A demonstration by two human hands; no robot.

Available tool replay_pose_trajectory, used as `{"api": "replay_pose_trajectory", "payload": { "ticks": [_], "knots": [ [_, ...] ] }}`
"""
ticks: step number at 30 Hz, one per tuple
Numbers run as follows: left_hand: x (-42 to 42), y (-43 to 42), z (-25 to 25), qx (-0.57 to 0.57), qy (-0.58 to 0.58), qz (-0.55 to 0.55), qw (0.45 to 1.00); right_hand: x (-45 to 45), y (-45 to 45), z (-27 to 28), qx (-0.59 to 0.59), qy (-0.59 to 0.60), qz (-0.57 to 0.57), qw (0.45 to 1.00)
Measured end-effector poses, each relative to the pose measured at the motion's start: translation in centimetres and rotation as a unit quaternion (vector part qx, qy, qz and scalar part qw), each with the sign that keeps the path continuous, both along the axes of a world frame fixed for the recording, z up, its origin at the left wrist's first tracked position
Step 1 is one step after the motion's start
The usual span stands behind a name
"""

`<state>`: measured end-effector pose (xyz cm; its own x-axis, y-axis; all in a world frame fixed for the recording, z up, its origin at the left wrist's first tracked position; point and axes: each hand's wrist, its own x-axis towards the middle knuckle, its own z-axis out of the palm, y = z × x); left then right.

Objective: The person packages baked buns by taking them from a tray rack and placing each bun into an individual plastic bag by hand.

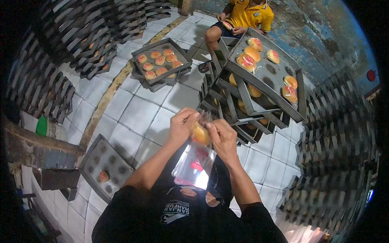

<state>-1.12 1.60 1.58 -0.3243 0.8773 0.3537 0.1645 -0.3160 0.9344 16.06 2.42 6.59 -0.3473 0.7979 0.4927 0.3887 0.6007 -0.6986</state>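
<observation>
Between my two hands is a golden bun (201, 134) in a clear plastic bag (206, 116), held above my lap. My left hand (184, 124) pinches the bag's gathered upper part from the left. On the other side, the thumb and fingers of my right hand (223, 137) are closed on the same bag. Just below, a stack of clear printed plastic bags (196, 165) with pink-red marks lies on my lap. To the right of my hands, a metal tray (275, 79) holds several bagged and bare buns on top of a crooked tray stack.
Another person (249, 18) in a yellow shirt sits beyond the stack, holding a bun. Ahead on the tiled floor, a tray (184, 54) carries several pink-topped buns. A tray (94, 172) with one bun lies at left, near a green-lidded bucket (42, 126). Tall tray stacks (324, 162) line both sides.
</observation>
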Motion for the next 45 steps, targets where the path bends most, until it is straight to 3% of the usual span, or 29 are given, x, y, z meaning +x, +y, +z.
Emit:
{"api": "replay_pose_trajectory", "payload": {
  "ticks": [1,2,4,8,10,12,14,15,16,18,19,22,23,24,25,26,27,29,30,31,32,33,35,38,39,42,43,44,45],
  "knots": [
    [0.0,0.0,0.7,-0.016,-0.012,0.008,1.000,-0.1,0.0,1.7,0.045,-0.008,0.006,0.999],
    [0.1,-0.3,0.9,-0.036,-0.023,0.011,0.999,-0.2,0.8,1.3,0.014,0.025,-0.025,0.999],
    [0.5,-0.1,0.6,-0.081,-0.133,0.009,0.988,0.2,2.7,0.4,-0.297,0.124,-0.050,0.946],
    [1.2,-1.2,1.1,-0.106,-0.265,0.025,0.958,0.3,1.3,1.1,-0.256,0.160,0.013,0.953],
    [0.8,-1.2,0.7,-0.098,-0.171,0.048,0.979,-0.2,2.6,-0.5,-0.179,0.076,-0.042,0.980],
    [0.1,-1.6,-0.9,-0.088,-0.071,0.083,0.990,1.0,4.6,-2.2,-0.368,0.181,-0.043,0.911],
    [-1.6,-1.3,-4.3,-0.065,0.029,0.148,0.986,2.5,3.4,-3.8,-0.374,0.145,-0.021,0.916],
    [-1.5,-3.1,-2.7,-0.098,0.008,0.112,0.989,2.6,2.3,-4.8,-0.431,0.157,-0.023,0.888],
    [-1.7,-4.9,-4.4,-0.134,-0.025,0.077,0.988,3.1,0.4,-6.1,-0.492,0.166,-0.029,0.854],
    [-2.5,-6.7,-8.1,-0.190,-0.089,0.006,0.978,4.5,-2.3,-12.8,-0.506,0.142,0.006,0.851],
    [-2.5,-7.0,-7.6,-0.275,-0.103,-0.010,0.956,3.7,-4.1,-10.7,-0.611,0.206,-0.017,0.764],
    [-2.9,-5.3,-4.9,-0.263,-0.179,-0.075,0.945,3.1,-4.6,-9.6,-0.616,0.312,-0.014,0.723],
    [-3.1,-3.7,-6.5,-0.228,-0.298,-0.153,0.914,3.5,-4.2,-7.5,-0.589,0.363,0.001,0.722],
    [-2.3,-2.3,-4.8,-0.182,-0.321,-0.161,0.915,3.9,-3.2,-5.7,-0.510,0.379,-0.019,0.772],
    [-0.8,-1.2,-1.9,-0.137,-0.345,-0.173,0.912,6.3,-1.4,-7.2,-0.387,0.299,-0.043,0.871],
    [0.5,-0.4,0.3,-0.096,-0.370,-0.186,0.905,7.4,0.7,-3.6,-0.183,0.187,-0.082,0.962],
    [1.2,0.5,1.2,-0.078,-0.345,-0.199,0.914,7.6,1.6,1.8,-0.080,0.085,-0.191,0.975],
    [1.5,0.5,-0.6,-0.074,-0.091,-0.194,0.974,10.4,5.4,6.3,0.105,0.019,-0.198,0.974],
    [1.5,-0.7,-0.5,-0.121,-0.031,-0.199,0.972,11.1,5.9,8.4,0.108,-0.036,-0.213,0.970],
    [1.5,-1.9,-0.4,-0.165,0.033,-0.207,0.964,11.6,5.8,9.3,0.185,-0.112,-0.261,0.941],
    [1.7,-3.5,-1.9,-0.072,0.116,-0.195,0.971,12.0,5.3,9.6,0.264,-0.184,-0.303,0.897],
    [1.3,-5.4,-3.3,-0.001,0.270,-0.171,0.948,12.2,4.3,8.6,0.249,-0.169,-0.293,0.908],
    [1.2,-8.9,-1.7,-0.027,0.474,-0.121,0.872,11.0,-0.6,5.0,0.038,-0.059,-0.210,0.975],
    [-0.3,-10.0,-4.6,0.005,0.430,-0.177,0.885,8.2,-5.8,-2.2,-0.064,-0.154,0.007,0.986],
    [-0.6,-9.7,-4.0,0.020,0.433,-0.214,0.876,7.7,-6.4,-3.3,-0.046,-0.182,0.009,0.982],
    [-0.4,-9.9,-4.1,0.030,0.404,-0.188,0.895,8.0,-7.2,-4.6,-0.020,-0.310,0.025,0.950],
    [-0.2,-9.8,-3.9,0.023,0.432,-0.136,0.891,8.3,-6.8,-4.7,-0.026,-0.293,0.031,0.955],
    [-0.3,-9.7,-5.2,-0.038,0.504,-0.118,0.855,8.7,-6.5,-4.8,-0.034,-0.281,0.044,0.958],
    [-0.8,-10.0,-5.5,-0.015,0.500,-0.154,0.852,8.5,-6.3,-2.5,-0.059,-0.282,0.052,0.956]
  ]
}}
